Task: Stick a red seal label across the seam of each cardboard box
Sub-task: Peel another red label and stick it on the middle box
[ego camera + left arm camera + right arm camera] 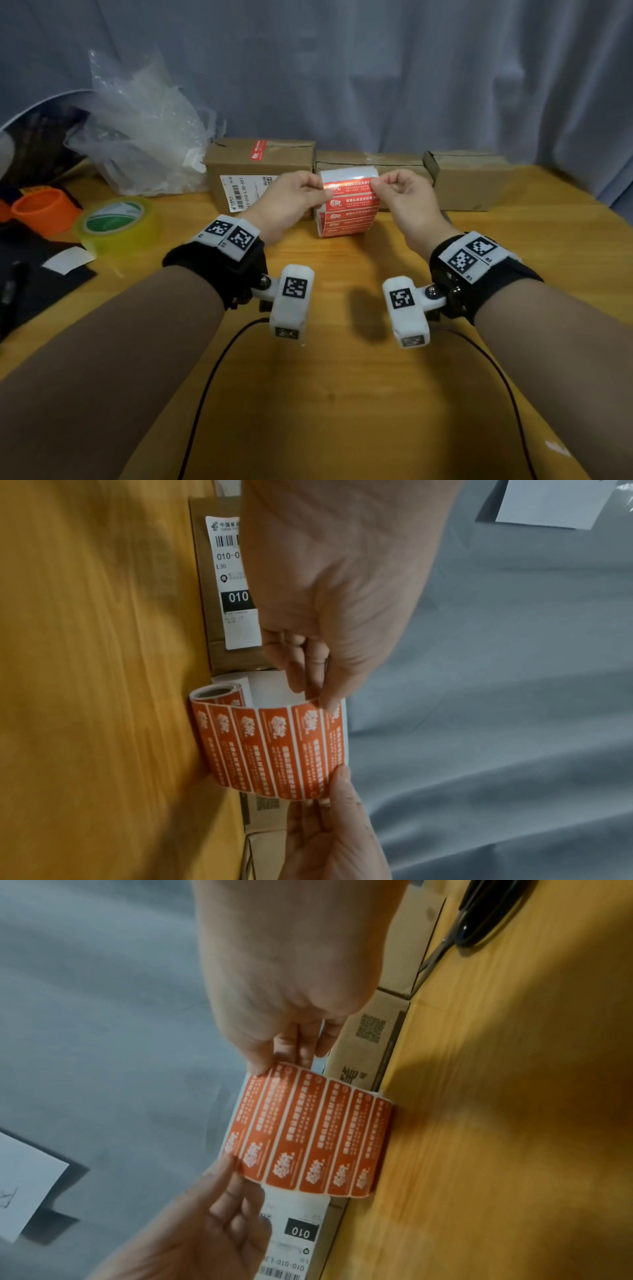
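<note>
Both hands up on the label roll (347, 205), which stands on the worktop (342, 377) between them. Left hand (291, 202) pinches the left edge of the unrolled strip near its top; the left wrist view shows thumb and fingers curled on it. Right hand (404, 198) pinches the right edge at the same height, on the topmost red label (349, 187). In the right wrist view that label's corner looks slightly lifted at the right fingertips (260, 1066), can't tell for sure.

Three boxes in a row just beyond the hands: left box (260, 164) behind the left hand, already carries a red seal (258, 150) on top and a white shipping label (246, 192) on its front. Middle box (370, 162) directly behind the roll, right box (469, 181) beyond the right hand.

Left of the left hand: yellow tape roll (118, 222), orange ring (44, 209), crumpled plastic bag (144, 144). Grey curtain (376, 68) behind everything.
</note>
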